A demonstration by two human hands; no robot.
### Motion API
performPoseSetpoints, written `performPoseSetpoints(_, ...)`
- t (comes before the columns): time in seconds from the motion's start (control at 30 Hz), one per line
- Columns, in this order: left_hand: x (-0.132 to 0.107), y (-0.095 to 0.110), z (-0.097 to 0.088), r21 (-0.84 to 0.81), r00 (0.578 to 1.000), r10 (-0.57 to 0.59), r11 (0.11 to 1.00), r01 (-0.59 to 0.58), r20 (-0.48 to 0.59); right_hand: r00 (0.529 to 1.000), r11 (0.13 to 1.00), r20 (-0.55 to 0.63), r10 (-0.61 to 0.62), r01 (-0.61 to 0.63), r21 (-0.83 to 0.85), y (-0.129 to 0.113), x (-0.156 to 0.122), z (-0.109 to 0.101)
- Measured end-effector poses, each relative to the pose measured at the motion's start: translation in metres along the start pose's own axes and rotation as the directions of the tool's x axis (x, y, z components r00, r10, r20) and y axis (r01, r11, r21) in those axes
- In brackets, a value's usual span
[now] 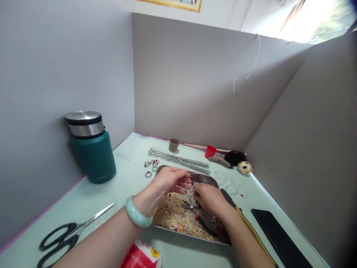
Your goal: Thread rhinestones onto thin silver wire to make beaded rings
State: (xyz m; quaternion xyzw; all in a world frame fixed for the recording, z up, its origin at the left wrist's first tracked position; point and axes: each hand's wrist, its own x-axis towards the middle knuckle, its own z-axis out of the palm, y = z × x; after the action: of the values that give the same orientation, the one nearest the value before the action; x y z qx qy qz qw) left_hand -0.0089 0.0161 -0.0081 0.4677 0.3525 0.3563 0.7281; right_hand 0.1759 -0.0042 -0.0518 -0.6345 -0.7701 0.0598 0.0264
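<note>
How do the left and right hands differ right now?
Wrist: the left hand has a pale green bangle; the right hand has a bare wrist.
Grip: the left hand pinches a short beaded strand with red on it; whether the right hand pinches anything is hidden.
Side: the left hand is over the left part of the tray, the right hand over the right.
Shared: both ungloved, above the tray.

Silver tray (192, 235); beads (167, 213) within mostly gold, scattered red, orange, purple. Bangle (137, 214): pale jade green. Worktop (83, 201): pale mint, pink edging at left. Flask (93, 160), left: teal body, silver-and-black top. Far side: brown cup (174, 145), red cup (210, 151). Scissors (80, 227), near left: black handles. Packet (139, 257), near: red and white, yellow spot.
</note>
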Motion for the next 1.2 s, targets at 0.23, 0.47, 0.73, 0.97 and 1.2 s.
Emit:
performPoseSetpoints(0.23,-0.005,0.005,0.005,0.078,1.0,0.004,0.997,-0.005,0.021,0.981,0.924,-0.178,0.073,0.001,0.382,0.003,0.0,-0.011)
performPoseSetpoints(0.47,-0.009,0.007,0.013,0.22,0.998,-0.05,0.975,0.04,0.039,0.95,0.4,-0.232,0.21,0.133,0.907,0.002,-0.001,-0.03)
performPoseSetpoints(0.73,-0.009,0.001,0.012,0.284,0.994,-0.071,0.958,0.043,0.088,0.971,-0.096,-0.146,0.19,0.166,0.981,-0.002,-0.002,-0.034)
performPoseSetpoints(0.97,-0.006,0.0,0.012,0.296,0.994,-0.063,0.954,0.034,0.089,0.982,-0.228,-0.123,0.141,0.153,0.962,-0.004,-0.003,-0.035)
performPoseSetpoints(1.2,-0.009,0.002,0.013,0.281,0.996,-0.057,0.959,0.034,0.074,0.978,-0.25,-0.136,0.156,0.172,0.953,-0.003,-0.003,-0.034)
